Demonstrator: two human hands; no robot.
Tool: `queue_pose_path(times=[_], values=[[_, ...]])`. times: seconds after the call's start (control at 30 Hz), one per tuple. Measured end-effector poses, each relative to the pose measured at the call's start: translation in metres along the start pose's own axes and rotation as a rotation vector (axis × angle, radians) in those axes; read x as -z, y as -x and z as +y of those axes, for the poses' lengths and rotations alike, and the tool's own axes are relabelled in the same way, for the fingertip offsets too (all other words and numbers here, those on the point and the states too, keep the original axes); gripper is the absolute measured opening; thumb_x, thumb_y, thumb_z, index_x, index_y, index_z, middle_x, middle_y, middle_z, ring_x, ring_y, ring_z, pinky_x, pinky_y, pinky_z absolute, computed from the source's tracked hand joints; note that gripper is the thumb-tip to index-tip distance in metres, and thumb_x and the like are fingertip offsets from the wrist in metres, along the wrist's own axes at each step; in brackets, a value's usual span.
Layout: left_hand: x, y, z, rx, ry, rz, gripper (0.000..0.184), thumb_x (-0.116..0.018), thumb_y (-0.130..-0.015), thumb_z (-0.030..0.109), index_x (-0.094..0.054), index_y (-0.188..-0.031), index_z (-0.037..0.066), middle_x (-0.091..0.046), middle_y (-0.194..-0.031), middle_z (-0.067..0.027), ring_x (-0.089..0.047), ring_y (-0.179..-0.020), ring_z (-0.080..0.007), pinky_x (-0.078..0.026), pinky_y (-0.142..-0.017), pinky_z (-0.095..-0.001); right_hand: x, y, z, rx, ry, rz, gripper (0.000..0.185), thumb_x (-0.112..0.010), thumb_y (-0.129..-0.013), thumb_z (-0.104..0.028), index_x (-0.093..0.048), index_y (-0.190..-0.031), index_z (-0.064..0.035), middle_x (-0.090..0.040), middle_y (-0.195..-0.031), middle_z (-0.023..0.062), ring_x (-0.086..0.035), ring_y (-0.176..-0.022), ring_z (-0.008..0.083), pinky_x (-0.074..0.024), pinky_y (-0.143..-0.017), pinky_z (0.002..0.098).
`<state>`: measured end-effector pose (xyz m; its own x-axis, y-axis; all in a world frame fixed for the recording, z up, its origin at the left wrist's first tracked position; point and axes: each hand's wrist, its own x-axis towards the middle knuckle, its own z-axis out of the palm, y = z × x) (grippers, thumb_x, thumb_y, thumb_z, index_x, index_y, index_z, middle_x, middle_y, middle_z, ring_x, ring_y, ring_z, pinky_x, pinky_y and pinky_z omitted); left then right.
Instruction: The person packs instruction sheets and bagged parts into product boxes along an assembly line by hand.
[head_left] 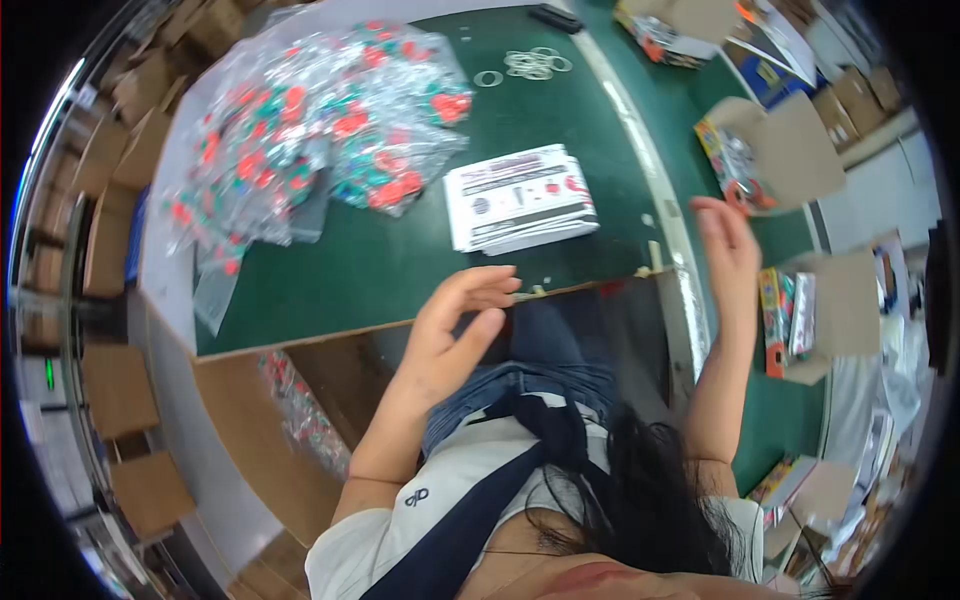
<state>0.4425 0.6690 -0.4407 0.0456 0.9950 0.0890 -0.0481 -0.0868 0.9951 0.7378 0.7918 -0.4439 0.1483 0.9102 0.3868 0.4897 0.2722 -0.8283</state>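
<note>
My left hand [460, 318] hovers at the front edge of the green table [350, 290]. Its fingers are loosely bent, the thumb stands apart, and nothing is in it. Just beyond lies a stack of white printed leaflets [520, 200]. My right hand [730, 238] is raised over the right side, fingers stretched out and holding nothing I can see. Its fingertips are close to an open carton [715, 150] with an orange-handled item inside; whether they touch it, I cannot tell. Clear bags with red and green parts [330, 110] are heaped on the table's left.
Rubber bands [535, 65] and a dark object [555, 18] lie at the table's back. Along the green strip on the right stand other open cartons [840, 305]. A brown box with more bags [300, 410] is below the table at left.
</note>
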Motion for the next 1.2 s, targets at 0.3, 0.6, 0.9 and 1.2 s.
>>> queue_pose_path(times=[0.3, 0.6, 0.9, 1.2], values=[[0.079, 0.052, 0.015, -0.077, -0.393, 0.178, 0.027, -0.050, -0.083, 0.008, -0.053, -0.109, 0.002, -0.055, -0.103, -0.0089, -0.053, -0.094, -0.0173, -0.042, -0.082, -0.0285, -0.125, -0.023, -0.045, 0.004, 0.359, -0.737, 0.038, -0.063, -0.076, -0.033, -0.044, -0.064, -0.0033, -0.045, -0.056, 0.0009, -0.041, -0.055, 0.0098, -0.0330, -0.049, 0.0278], [0.324, 0.120, -0.024, 0.257, -1.173, 1.229, 0.044, -0.058, -0.077, 0.033, -0.055, -0.106, 0.001, -0.055, -0.105, -0.0178, -0.052, -0.100, -0.0297, -0.041, -0.085, -0.0374, -0.122, -0.022, -0.025, -0.143, 0.067, -0.718, 0.029, -0.056, -0.083, -0.027, -0.053, -0.071, -0.0012, -0.045, -0.058, -0.0035, -0.036, -0.056, 0.0054, -0.0291, -0.049, 0.0221], [0.370, 0.095, -0.018, 0.966, -1.230, 1.025, 0.048, -0.061, -0.072, 0.043, -0.059, -0.095, 0.000, -0.060, -0.091, -0.0184, -0.058, -0.087, -0.0317, -0.045, -0.076, -0.0387, -0.108, 0.004, -0.047, 0.006, 0.275, -0.448, 0.027, -0.055, -0.085, -0.025, -0.055, -0.080, 0.0009, -0.049, -0.063, -0.0024, -0.038, -0.058, 0.0047, -0.0317, -0.053, 0.0184], [0.315, 0.058, 0.055, -0.260, -0.917, 1.188, 0.021, -0.059, -0.080, 0.020, -0.054, -0.081, 0.000, -0.061, -0.075, -0.0085, -0.057, -0.067, -0.0164, -0.045, -0.063, -0.0276, -0.091, 0.011, -0.022, 0.121, -0.042, -0.176, 0.015, -0.055, -0.085, -0.012, -0.058, -0.088, 0.0020, -0.053, -0.073, -0.0010, -0.044, -0.066, 0.0039, -0.0361, -0.059, 0.0179]])
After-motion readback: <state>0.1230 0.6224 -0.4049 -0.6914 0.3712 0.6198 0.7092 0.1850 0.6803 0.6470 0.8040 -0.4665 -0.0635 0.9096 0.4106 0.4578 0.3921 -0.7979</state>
